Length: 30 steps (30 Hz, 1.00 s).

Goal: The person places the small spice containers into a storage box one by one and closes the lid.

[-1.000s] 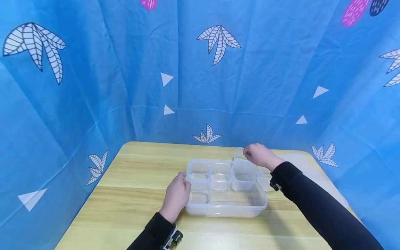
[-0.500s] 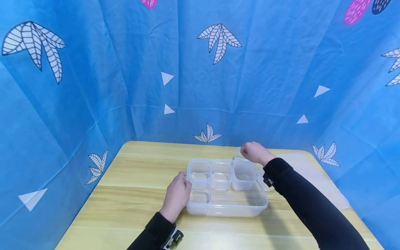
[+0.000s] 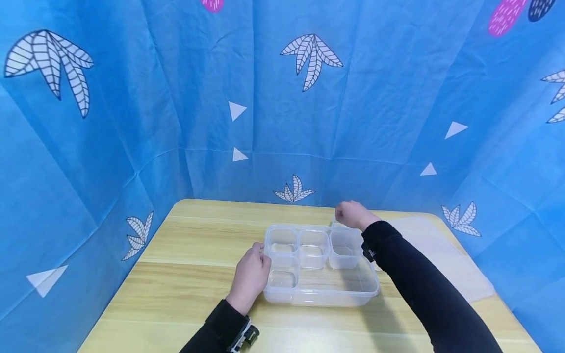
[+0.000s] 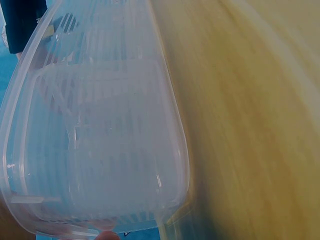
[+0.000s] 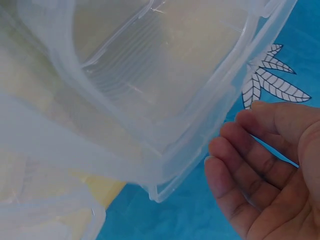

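Observation:
A clear plastic storage box [image 3: 328, 298] sits on the table with several small open boxes inside, two along its left side. My left hand [image 3: 250, 272] grips the left wall of the storage box; fingertips [image 4: 106, 235] show at its lower edge in the left wrist view. Behind the back right corner is my right hand [image 3: 355, 214], over a small clear lid [image 3: 334, 223] it partly covers. In the right wrist view its loosely curled fingers [image 5: 225, 185] hold nothing, close beside the box rim. A small box [image 3: 344, 250] occupies the back right of the storage box.
A large translucent lid [image 3: 441, 260] lies flat at the table's right side, partly under the right forearm. The wooden table [image 3: 185, 284] ends at a blue curtain [image 3: 207, 93] behind and on both sides.
My right hand and forearm have shifted left along the back of the storage box. The left hand and the storage box have stayed in place.

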Available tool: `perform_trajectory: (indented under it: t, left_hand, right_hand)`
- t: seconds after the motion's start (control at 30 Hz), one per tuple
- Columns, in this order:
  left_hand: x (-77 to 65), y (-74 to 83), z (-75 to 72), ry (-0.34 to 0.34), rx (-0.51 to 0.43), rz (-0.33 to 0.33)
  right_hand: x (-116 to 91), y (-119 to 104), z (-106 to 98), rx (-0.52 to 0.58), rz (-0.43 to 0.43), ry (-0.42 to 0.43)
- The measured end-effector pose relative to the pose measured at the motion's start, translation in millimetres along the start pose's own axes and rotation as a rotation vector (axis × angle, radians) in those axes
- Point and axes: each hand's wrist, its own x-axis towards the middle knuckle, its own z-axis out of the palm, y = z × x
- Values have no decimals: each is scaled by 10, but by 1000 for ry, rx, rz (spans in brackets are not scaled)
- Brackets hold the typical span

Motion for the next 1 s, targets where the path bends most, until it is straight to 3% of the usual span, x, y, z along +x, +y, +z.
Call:
perform_trajectory:
  t: [0.47, 1.0]
  left_hand:
    - [-2, 6, 2, -16, -15, -15]
    - [9, -16, 0, -23, -15, -12]
  right_hand:
    - [66, -60, 83, 7, 158, -102]
    - [116, -45, 118, 66, 205, -192]
